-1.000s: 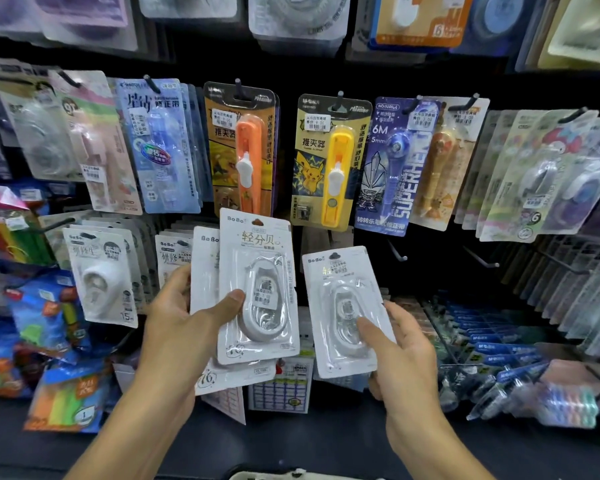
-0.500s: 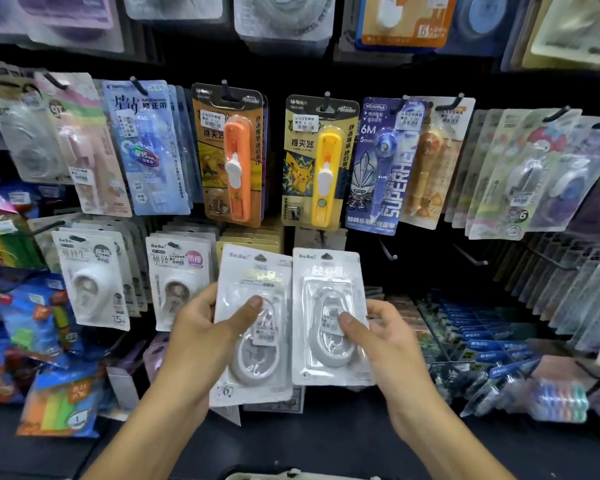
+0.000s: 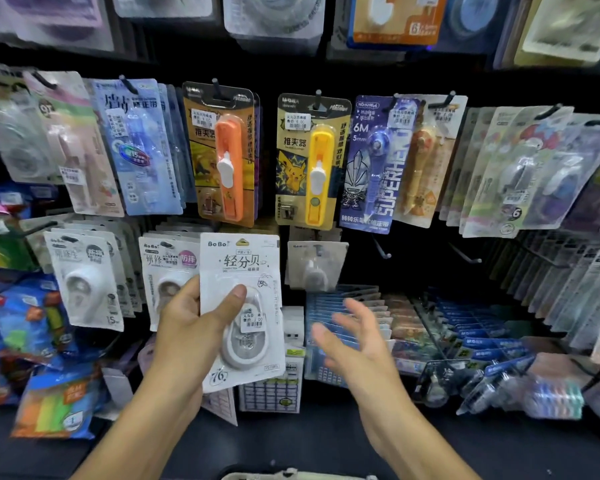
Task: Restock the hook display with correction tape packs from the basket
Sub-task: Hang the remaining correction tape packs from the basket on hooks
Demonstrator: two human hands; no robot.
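I've got the white BoBo correction tape blister pack (image 3: pixel 241 306), flat card w/ a clear bubble over a white oval dispenser, in my left hand (image 3: pixel 187 327). Thumb is pressed on the front of the bubble, fingers wrapped behind the card's left edge, pack upright and facing me, bottom corner marked 76. At least one more card edge shows behind it, so it may be a small stack; can't tell how many. It sits in front of the lower hook row, overlapping a hanging row of similar white BoBo packs (image 3: pixel 168 271) just to its left.

My right hand (image 3: pixel 352 336) is empty, palm open, fingers spread and motion-blurred, just right of the held pack and not touching it.

Above and right of that hand, a single pale blister pack (image 3: pixel 316 265) hangs on a hook, blurry. Further right two bare black metal hooks (image 3: pixel 381 249) stick out of the dark panel.

Upper row: orange clip pusher on a brown card (image 3: pixel 226 157), yellow clip pusher on a yellow cartoon card (image 3: pixel 314 164), then a purple SUPERHERO tape pen pack (image 3: pixel 378 168). Far left lower, another row of white tape packs (image 3: pixel 84 282).

At the bottom edge, the pale rim of a basket (image 3: pixel 291 475) barely shows.
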